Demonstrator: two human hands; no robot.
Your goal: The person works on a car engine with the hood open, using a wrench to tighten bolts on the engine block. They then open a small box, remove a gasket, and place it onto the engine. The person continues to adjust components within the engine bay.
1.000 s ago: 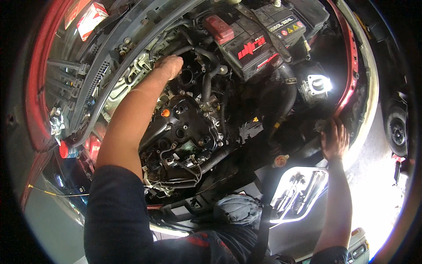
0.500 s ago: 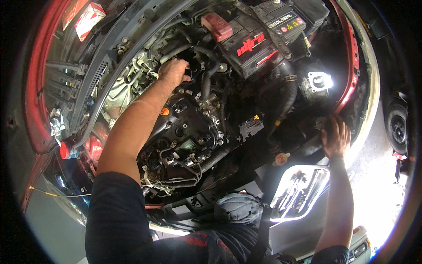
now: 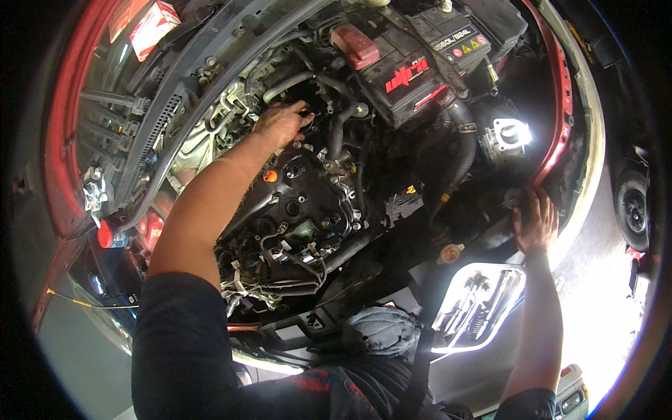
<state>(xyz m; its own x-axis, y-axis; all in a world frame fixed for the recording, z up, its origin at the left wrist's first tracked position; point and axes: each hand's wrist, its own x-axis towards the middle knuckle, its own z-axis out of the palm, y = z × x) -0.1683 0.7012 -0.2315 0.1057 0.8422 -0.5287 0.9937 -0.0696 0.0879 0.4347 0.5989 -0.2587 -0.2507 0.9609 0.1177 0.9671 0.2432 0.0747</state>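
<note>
My left hand [image 3: 282,124] reaches into the engine bay, at the far side of the black engine cover [image 3: 290,192]. Its fingers are bent around a dark spot beside the rubber hoses [image 3: 337,129]; what they grip there I cannot make out. The orange cap [image 3: 270,176] on the cover is just below the wrist. On the right, my right hand [image 3: 536,222] lies with fingers stretched out on the dark front edge of the bay, holding nothing. A metal throttle body [image 3: 505,140] sits brightly lit beyond it.
A car battery [image 3: 406,77] with a red terminal cover [image 3: 355,46] stands at the far side. A lit tray of tools [image 3: 483,304] is near my right forearm. A grey cloth bundle [image 3: 381,330] lies by my waist. Red-and-white boxes [image 3: 154,29] are at the far left.
The fingers of my left hand have shifted and look more spread at the same spot. My right hand stays in place. The view has tilted slightly.
</note>
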